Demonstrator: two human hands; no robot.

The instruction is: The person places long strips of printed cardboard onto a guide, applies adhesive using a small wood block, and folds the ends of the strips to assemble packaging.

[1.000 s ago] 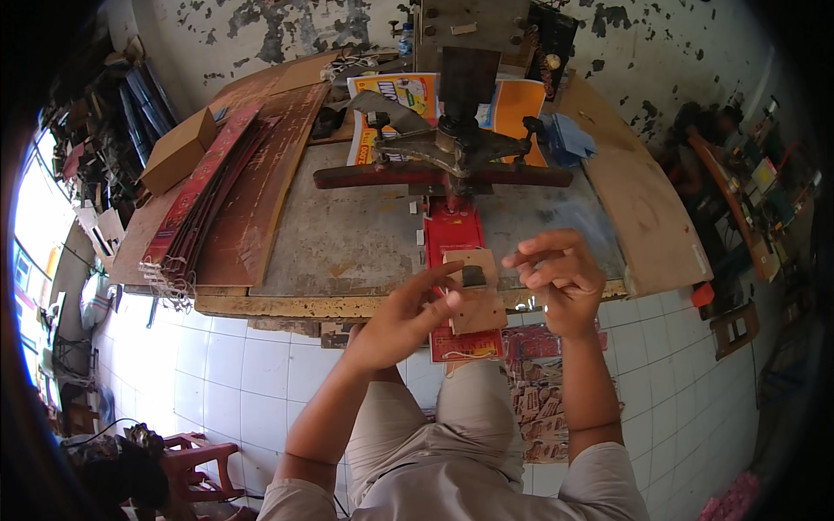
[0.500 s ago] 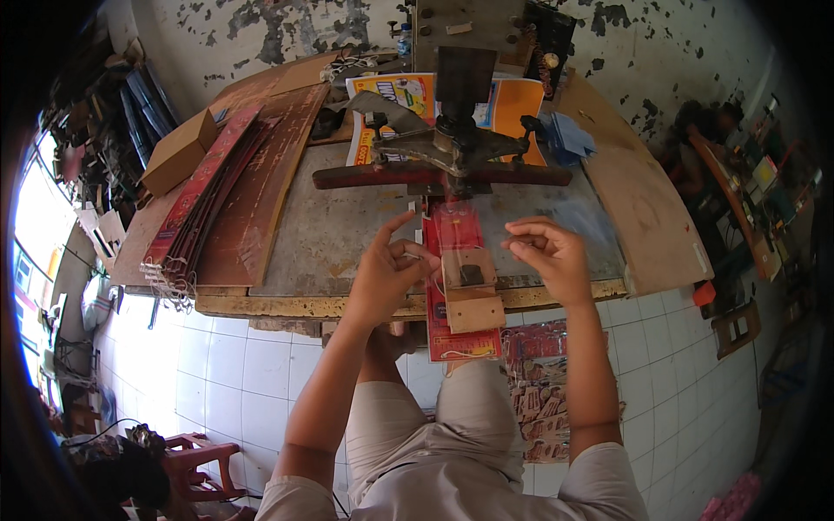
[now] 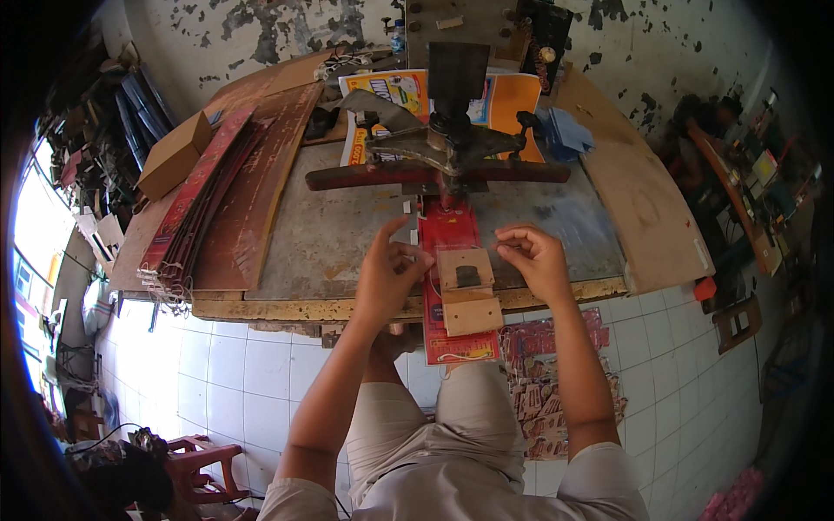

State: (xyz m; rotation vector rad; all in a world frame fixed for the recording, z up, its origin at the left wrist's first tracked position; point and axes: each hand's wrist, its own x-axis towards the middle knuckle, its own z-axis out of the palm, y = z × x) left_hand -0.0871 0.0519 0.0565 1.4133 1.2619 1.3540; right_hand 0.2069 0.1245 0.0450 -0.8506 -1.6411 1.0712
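A long red printed strip (image 3: 448,227) runs from under the press to past the table's front edge. Brown cardboard pieces (image 3: 466,270), one with a dark rectangular patch, lie on it. A pale cord loop (image 3: 465,354) shows at its near end. My left hand (image 3: 391,267) is closed at the strip's left side, index finger raised, thumb tip towards the cardboard. Thumb and fingertips of my right hand (image 3: 533,260) are pinched together just right of the cardboard. Anything in either grip is too small to make out.
A dark metal press (image 3: 443,143) with a wide red-edged crossbar stands beyond my hands. Stacked red strips with cords (image 3: 200,191) and a cardboard box (image 3: 175,154) lie left. Blue sheets (image 3: 569,135) sit at back right. Printed pieces (image 3: 543,391) are below the table.
My right hand has come slightly left, nearer the cardboard and my left hand. The left hand keeps nearly the same pose. The whole view has shifted a little.
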